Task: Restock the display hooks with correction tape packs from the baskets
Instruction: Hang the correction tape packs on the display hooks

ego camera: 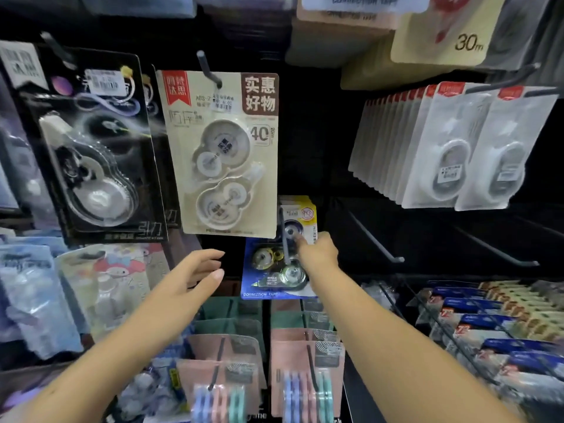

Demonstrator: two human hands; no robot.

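- Reaching right hand pinches a yellow-white correction tape pack at the lower centre hook, above a blue pack.
- Left hand: grip spread, holding nothing.
- Risk: the pack's hole missing the hook tip, so it drops; blur hides the alignment.

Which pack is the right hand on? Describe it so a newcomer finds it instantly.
Start at the big beige two-dispenser card hanging in the centre. Just below its lower right corner hangs a small white and yellow pack, which the right hand touches. It sits above a blue pack and is much smaller than both neighbours.
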